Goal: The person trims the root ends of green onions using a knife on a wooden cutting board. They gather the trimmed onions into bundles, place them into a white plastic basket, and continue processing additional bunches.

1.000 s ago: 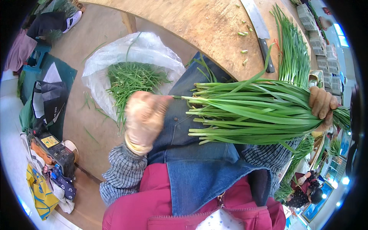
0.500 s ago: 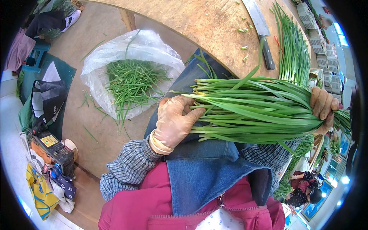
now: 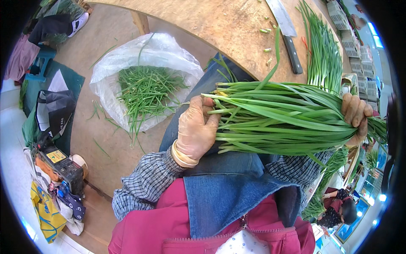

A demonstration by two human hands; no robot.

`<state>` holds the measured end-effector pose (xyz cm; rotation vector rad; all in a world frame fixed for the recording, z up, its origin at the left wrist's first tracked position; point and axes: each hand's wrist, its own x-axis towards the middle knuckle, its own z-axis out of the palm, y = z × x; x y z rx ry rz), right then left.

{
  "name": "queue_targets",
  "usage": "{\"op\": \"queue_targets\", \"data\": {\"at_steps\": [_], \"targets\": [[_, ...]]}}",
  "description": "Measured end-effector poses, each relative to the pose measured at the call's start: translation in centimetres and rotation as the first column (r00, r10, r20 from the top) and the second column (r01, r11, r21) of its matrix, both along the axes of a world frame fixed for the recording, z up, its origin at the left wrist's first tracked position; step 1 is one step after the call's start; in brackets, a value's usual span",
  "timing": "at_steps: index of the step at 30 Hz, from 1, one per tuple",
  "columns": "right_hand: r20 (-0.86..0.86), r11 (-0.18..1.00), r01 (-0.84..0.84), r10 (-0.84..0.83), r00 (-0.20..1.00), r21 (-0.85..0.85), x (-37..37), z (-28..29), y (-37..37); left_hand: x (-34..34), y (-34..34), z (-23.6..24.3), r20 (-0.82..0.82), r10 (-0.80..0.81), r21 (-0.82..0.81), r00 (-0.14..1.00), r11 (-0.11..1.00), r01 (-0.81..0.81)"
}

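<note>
"Where is the bunch of garlic chives (image 3: 283, 120)?"

"Across the denim-covered lap (image 3: 237, 164), pale stem ends left, leaves right. The right hand (image 3: 357, 113) is closed round the leafy end."

"Why there, do you think?"

"Probably so the stems fan out loose while the leaves stay gathered."

"And the left hand (image 3: 195, 129)?"

"Gloved, at the stem ends, thumb and fingers only narrowly apart. A stem end shows between them, but I can't tell whether it's pinched."

"What about that clear plastic bag (image 3: 171, 47)?"

"It sits on the floor to the left, mouth spread, with loose green scraps (image 3: 148, 86) inside. I'd guess it's placed there to be within the left hand's reach."

"The knife (image 3: 292, 53)?"

"Flat on the worktop (image 3: 220, 23), handle toward the person, likely for easy picking up. A second bunch (image 3: 325, 59) lies just beside it, its leaves pointing away."
</note>
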<state>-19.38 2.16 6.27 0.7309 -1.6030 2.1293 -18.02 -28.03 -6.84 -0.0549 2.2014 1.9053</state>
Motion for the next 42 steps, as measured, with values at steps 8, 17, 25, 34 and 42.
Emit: {"op": "queue_targets", "data": {"at_steps": [8,17,25,34,42], "targets": [[-0.002,0.999,-0.036,0.036,0.999,0.012,0.1,-0.2,0.2,-2.5,-6.6,-0.4,-0.638,-0.155,-0.609,0.754,0.701,-0.371],[-0.009,0.999,-0.022,0.023,1.0,0.05,0.6,0.6,0.1,-0.8,-1.1,0.2,-0.333,-0.379,-0.169,0.863,0.925,0.341],[-0.002,0.999,-0.002,0.002,1.0,0.041,1.1,0.0,1.0,-2.1,-10.1,-3.1,-0.617,-0.187,-0.727,0.765,0.508,-0.462],[0.05,0.992,0.088,-0.083,0.995,-0.093,1.2,-1.3,2.3,-1.9,-13.7,-3.7,-0.29,0.297,-0.531,0.91,0.741,-0.411],[0.075,0.991,0.107,-0.101,0.992,-0.083,1.9,-0.6,2.4,-3.2,-2.6,1.4,-0.654,-0.436,-0.327,0.618,0.9,0.29]]}}
